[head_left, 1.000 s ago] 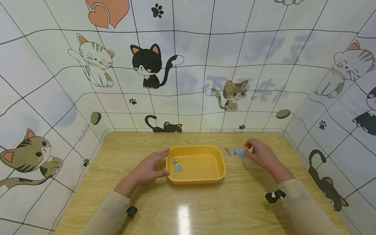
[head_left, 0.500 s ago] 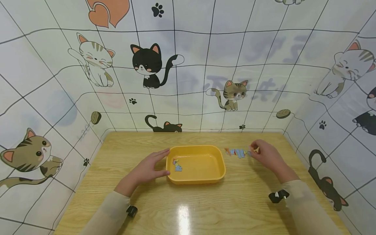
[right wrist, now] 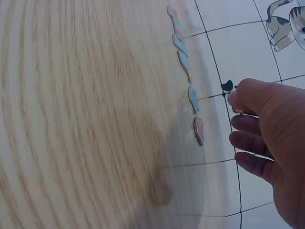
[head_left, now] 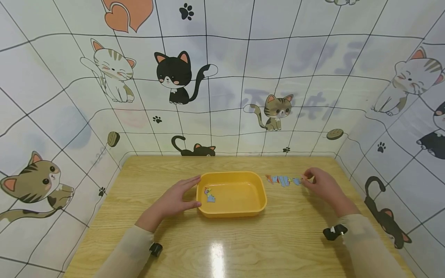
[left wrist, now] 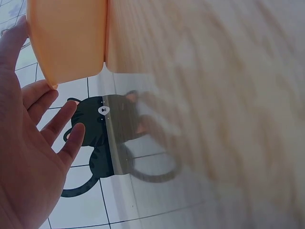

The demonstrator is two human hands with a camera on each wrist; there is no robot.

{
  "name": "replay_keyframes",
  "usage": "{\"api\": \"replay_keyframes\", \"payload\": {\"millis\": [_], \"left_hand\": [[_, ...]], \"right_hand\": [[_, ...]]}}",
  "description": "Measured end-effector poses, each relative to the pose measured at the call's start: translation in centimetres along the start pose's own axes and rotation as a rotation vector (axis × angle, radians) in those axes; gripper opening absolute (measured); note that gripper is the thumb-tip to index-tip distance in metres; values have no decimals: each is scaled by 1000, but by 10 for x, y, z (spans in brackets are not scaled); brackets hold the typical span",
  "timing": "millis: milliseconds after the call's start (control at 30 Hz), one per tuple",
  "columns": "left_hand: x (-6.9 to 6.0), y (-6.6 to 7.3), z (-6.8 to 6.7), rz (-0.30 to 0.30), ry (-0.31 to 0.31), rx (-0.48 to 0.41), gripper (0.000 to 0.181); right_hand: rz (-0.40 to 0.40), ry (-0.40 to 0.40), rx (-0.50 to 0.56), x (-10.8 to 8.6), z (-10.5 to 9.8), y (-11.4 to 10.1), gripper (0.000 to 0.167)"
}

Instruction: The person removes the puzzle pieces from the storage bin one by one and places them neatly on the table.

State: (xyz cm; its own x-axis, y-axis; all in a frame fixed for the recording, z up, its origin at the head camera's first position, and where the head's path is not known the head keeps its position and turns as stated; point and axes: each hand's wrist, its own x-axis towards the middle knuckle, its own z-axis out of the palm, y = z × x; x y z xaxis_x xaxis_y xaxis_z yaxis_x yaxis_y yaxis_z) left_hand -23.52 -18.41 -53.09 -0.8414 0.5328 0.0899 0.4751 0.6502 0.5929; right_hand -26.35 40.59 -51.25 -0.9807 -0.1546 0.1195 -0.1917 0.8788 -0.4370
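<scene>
My left hand [head_left: 178, 197] spreads its fingers and thumb against the left rim of a yellow plastic tray [head_left: 231, 211]. In the left wrist view its fingertips touch the edge of the tray [left wrist: 66, 43]. Small flat puzzle pieces [head_left: 210, 196] in blue, yellow and red lie inside the tray at the left. Right of the tray, several more puzzle pieces [head_left: 283, 181] form a loose row on the table. At the row's right end, my right hand [head_left: 321, 185] pinches a small orange puzzle piece [right wrist: 238, 111] between thumb and forefinger, mostly hidden by the fingers.
The wooden table [head_left: 229, 243] meets a white wall covering [head_left: 229, 96] printed with cats and grid lines at the back and both sides. A black wrist camera [head_left: 335, 232] sits on the right sleeve; another camera [head_left: 156, 250] is on the left.
My right hand has moved to the right along the row, uncovering a blue puzzle piece and others beneath where it was. My left hand and the tray have stayed put.
</scene>
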Motion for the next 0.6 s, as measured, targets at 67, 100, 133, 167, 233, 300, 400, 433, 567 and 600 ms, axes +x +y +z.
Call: {"api": "replay_keyframes", "payload": {"millis": [67,100,133,167,233,300,400,433,567,600], "left_hand": [[0,0,0,2,0,3,93],[0,0,0,3,0,3,93],[0,-1,0,3,0,3,93],[1,-1,0,4,0,3,93],[1,-1,0,6,-1,2,93],[1,-2,0,7,0,1,93],[1,-2,0,8,-1,2,93],[1,-2,0,8,-1,3,93],[1,-2,0,8,-3,2,93],[1,-2,0,7,-3,3,93]], "right_hand": [[7,-9,3,0,-1,4,25],[8,-11,2,-1,-1,6,24],[10,-13,0,-1,-1,7,23],[10,-16,2,-1,-2,9,23],[13,-21,4,-1,-2,12,22],[18,-25,5,-1,-2,17,21],[31,-29,6,-2,-1,25,22],[38,-31,5,-2,-1,28,22],[54,-45,16,-2,1,36,23],[57,-46,20,-2,1,37,24]]}}
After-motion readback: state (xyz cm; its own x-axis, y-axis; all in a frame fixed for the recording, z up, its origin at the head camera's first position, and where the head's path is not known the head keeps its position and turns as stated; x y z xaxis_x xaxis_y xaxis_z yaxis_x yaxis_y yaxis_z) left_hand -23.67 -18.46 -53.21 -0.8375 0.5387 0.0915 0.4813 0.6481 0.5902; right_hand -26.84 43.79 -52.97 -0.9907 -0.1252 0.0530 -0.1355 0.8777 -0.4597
